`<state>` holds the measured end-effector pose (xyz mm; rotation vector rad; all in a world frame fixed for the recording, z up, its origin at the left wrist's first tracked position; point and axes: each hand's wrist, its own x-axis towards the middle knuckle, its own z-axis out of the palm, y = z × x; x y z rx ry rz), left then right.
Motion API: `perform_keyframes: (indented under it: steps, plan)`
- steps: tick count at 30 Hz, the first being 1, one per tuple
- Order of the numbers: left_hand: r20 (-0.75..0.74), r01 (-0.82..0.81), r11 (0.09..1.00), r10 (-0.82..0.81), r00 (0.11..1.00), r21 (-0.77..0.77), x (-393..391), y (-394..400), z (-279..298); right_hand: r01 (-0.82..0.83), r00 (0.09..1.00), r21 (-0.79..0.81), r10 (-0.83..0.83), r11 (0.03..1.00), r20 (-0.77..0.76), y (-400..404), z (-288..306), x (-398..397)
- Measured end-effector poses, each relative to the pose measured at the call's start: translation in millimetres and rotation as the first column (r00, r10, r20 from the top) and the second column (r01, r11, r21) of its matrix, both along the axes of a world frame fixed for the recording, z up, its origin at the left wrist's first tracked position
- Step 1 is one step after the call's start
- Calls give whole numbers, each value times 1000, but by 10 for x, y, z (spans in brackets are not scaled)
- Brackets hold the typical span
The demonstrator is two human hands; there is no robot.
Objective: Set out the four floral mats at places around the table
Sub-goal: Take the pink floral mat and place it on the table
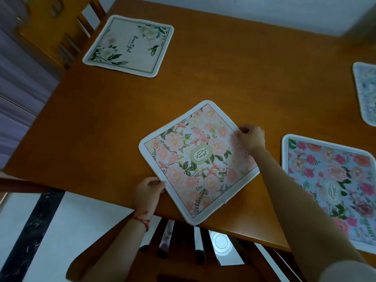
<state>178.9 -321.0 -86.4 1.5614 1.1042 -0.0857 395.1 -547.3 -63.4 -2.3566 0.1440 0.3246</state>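
Observation:
A peach-and-pink floral mat [198,161] lies turned like a diamond near the front edge of the wooden table [234,78], one corner hanging past the edge. My left hand [148,192] pinches its left edge. My right hand [251,137] pinches its right corner. A white mat with green leaves and script lettering [129,45] lies flat at the far left. A blue mat with bright pink flowers [333,186] lies at the right, under my right forearm. A pale blue-grey mat [366,92] shows partly at the right border.
A wooden chair [183,251] stands tucked under the front edge, below the held mat. Another wooden chair [61,35] stands at the far left by the white mat. Light floor tiles with a dark marbled strip [34,231] show at the lower left.

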Motion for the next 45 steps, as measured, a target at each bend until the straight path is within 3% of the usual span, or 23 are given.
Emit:
perform_keyframes:
  steps: [7, 16, 25, 35, 42, 45]
  plan:
    - [-23, -1, 1000, 1, 1000, 16, -54, -189, -8, -78, 997, -40, 78, 996, 10, 172, 31, 181]
    - [56, 1, 995, -7, 998, 99, -149, -437, -54, -138, 989, -60, 141, 989, 42, 333, -38, 353]
    - [90, 28, 991, -41, 995, 133, -176, -468, -84, -157, 985, -5, 157, 988, 67, 424, -63, 394]
    - [106, 155, 959, -184, 977, 237, -189, -189, -29, 3, 995, 93, -12, 996, 94, 352, -72, 186]
    - [186, 225, 895, -314, 931, 385, 230, 307, 84, 166, 980, 138, -178, 977, 85, 161, -86, -381]
    - [177, 287, 825, -415, 892, 487, 454, 490, 126, 243, 962, 141, -257, 960, 88, 76, -109, -700]
